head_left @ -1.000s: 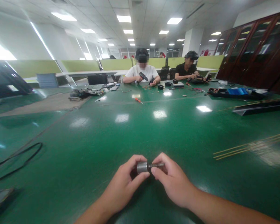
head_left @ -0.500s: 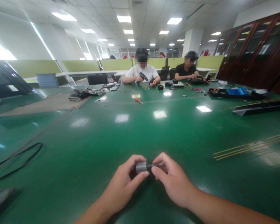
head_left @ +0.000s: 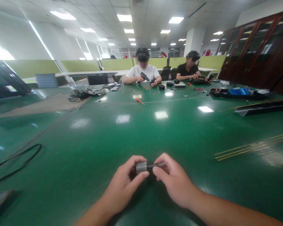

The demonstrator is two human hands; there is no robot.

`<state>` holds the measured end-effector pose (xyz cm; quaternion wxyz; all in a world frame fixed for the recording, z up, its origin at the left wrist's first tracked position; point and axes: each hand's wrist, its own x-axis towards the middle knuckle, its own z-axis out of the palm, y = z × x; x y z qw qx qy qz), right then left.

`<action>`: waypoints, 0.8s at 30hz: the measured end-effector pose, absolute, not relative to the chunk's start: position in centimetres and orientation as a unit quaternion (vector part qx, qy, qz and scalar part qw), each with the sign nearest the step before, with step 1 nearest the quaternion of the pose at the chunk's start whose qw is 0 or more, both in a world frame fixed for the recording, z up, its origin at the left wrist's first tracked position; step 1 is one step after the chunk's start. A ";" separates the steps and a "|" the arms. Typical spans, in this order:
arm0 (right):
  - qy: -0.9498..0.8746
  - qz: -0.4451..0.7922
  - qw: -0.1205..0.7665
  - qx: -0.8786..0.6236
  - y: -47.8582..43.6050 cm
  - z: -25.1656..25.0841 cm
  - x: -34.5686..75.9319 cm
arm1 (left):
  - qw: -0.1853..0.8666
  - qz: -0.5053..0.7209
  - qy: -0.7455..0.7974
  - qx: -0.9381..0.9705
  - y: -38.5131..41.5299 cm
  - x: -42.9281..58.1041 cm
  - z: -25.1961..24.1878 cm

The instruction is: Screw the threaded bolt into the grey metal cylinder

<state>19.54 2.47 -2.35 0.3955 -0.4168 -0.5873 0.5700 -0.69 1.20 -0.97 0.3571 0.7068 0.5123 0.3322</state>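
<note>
Between my hands, just above the green table (head_left: 103, 131), is a silver metal cylinder (head_left: 141, 167) with a thinner dark, ridged shaft (head_left: 153, 165) coming out of its right end. My left hand (head_left: 126, 179) grips the cylinder, thumb below and fingers over the top and far side. The shaft's right end is pinched by the thumb and fingers of my right hand (head_left: 173, 179). The piece lies roughly level. Its left end and part of the shaft are covered by fingers, and I cannot tell exactly what kind of part it is.
Thin brass-coloured rods (head_left: 254, 147) lie to the right, a black cable (head_left: 25, 163) to the left. Farther off are an orange screwdriver (head_left: 139, 101) and a long black tray (head_left: 240, 94). Two people sit across the table, one holding a power drill (head_left: 145, 76).
The view has shifted very slightly. Both hands keep their grip on the metal cylinder and its shaft, with hardly any visible movement.
</note>
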 end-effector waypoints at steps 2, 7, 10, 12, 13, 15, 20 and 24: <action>-0.586 0.571 0.396 -0.416 2.5 -2.3 19.5 | 0.355 0.331 0.514 0.707 1.2 -0.7 -1.0; -0.585 0.570 0.399 -0.417 2.5 -2.3 19.6 | 0.353 0.333 0.513 0.708 1.1 -0.7 -1.0; -0.584 0.571 0.397 -0.418 2.5 -2.4 19.6 | 0.345 0.334 0.514 0.711 1.1 -0.7 -0.9; -0.582 0.572 0.398 -0.418 2.5 -2.5 19.6 | 0.346 0.334 0.516 0.709 1.1 -0.7 -0.8; -0.582 0.573 0.399 -0.418 2.5 -2.5 19.6 | 0.347 0.334 0.516 0.708 1.1 -0.6 -0.8; -0.581 0.574 0.400 -0.416 2.5 -2.6 19.6 | 0.350 0.336 0.516 0.706 1.1 -0.6 -0.8; -0.571 0.586 0.404 -0.409 2.6 -2.5 19.7 | 0.353 0.340 0.516 0.703 1.1 -0.6 -0.8; -0.571 0.588 0.404 -0.407 2.6 -2.4 19.6 | 0.354 0.343 0.517 0.700 1.0 -0.6 -0.7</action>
